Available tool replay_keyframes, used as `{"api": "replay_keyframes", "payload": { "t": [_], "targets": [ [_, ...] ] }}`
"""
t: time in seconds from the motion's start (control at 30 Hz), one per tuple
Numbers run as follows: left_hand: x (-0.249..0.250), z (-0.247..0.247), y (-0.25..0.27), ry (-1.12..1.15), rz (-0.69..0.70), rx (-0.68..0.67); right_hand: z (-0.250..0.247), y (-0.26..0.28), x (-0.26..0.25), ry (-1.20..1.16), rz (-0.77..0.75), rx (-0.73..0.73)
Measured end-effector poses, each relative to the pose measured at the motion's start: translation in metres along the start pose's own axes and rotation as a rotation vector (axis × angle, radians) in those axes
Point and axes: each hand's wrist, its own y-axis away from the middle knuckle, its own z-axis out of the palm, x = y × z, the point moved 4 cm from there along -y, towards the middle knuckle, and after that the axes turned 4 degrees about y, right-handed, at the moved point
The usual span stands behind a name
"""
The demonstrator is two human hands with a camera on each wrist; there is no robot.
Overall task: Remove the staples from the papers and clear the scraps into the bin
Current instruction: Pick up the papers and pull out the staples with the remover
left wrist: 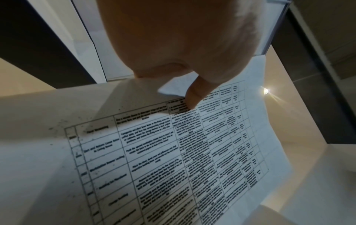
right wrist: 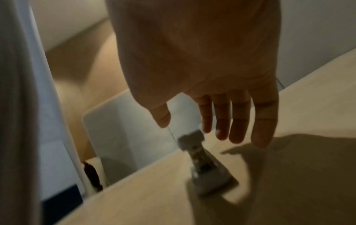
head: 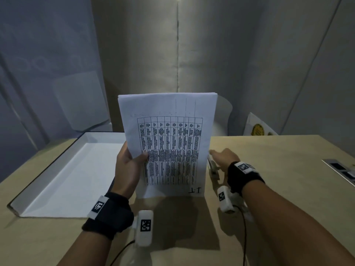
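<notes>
Left hand [head: 127,166] pinches papers [head: 169,143], thumb on print, upright off the desk [head: 269,189], likely clearing the work spot | right hand [right wrist: 202,73] fingers spread, empty, above staple remover [right wrist: 204,166] on desk, apparently reaching | white bin [right wrist: 123,137] past desk edge

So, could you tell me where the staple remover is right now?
The staple remover lies on the table right of the upright papers, just under the open right hand; the right wrist view shows it best.

Makeshift desk booth: wooden table [head: 269,169]; grey fabric partitions [head: 230,54]; white tray [head: 63,169]
</notes>
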Motion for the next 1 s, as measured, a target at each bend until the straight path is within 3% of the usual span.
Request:
{"api": "replay_keyframes", "payload": {
  "t": [0.07,0.23,0.3,0.37,0.43,0.6,0.7,0.8,0.87,1.0],
  "targets": [
    [0.000,-0.001,-0.001,0.005,0.004,-0.001,0.016,-0.007,0.003,0.100,0.006,-0.073],
    [-0.001,-0.002,-0.001,0.008,-0.007,-0.001,0.028,-0.025,0.007,0.086,0.043,-0.006],
    [-0.001,-0.001,0.000,0.007,-0.001,-0.013,0.019,-0.026,0.005,-0.162,0.087,0.023],
    [0.000,-0.001,0.001,0.007,0.010,-0.028,0.001,-0.028,0.001,-0.573,0.117,0.061],
    [0.000,-0.002,0.001,0.004,0.007,-0.030,-0.025,-0.024,-0.013,-0.865,0.080,0.104],
    [0.001,-0.002,0.001,-0.021,0.008,-0.020,-0.138,0.004,-0.073,-1.147,-0.235,0.377],
    [0.002,-0.001,0.003,-0.019,-0.003,-0.016,-0.197,0.045,-0.119,-1.310,-0.505,0.396],
    [0.002,0.000,0.003,-0.041,-0.006,-0.009,-0.239,0.082,-0.159,-1.292,-0.806,0.360],
    [0.002,0.000,0.003,-0.043,-0.008,-0.008,-0.242,0.103,-0.180,-1.260,-0.908,0.345],
    [0.005,0.005,0.003,-0.061,0.007,-0.002,-0.200,0.153,-0.221,-1.242,-0.879,0.361]
  ]
}}
